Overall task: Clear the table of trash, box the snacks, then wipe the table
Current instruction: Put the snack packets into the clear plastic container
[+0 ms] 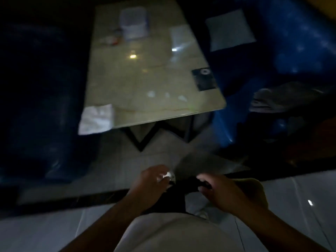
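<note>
Below glossy table | both hands grip black bag (crumpled, blurred)

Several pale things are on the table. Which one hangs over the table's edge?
The white cloth-like sheet at the table's near left corner: it overhangs the edge. The clear box and the pale sheet at the far end lie fully on the top.

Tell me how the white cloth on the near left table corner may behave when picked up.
The white cloth is probably floppy: it looks creased and droops over the table edge. It seems thin, so likely light, and a push might slide it off.
</note>
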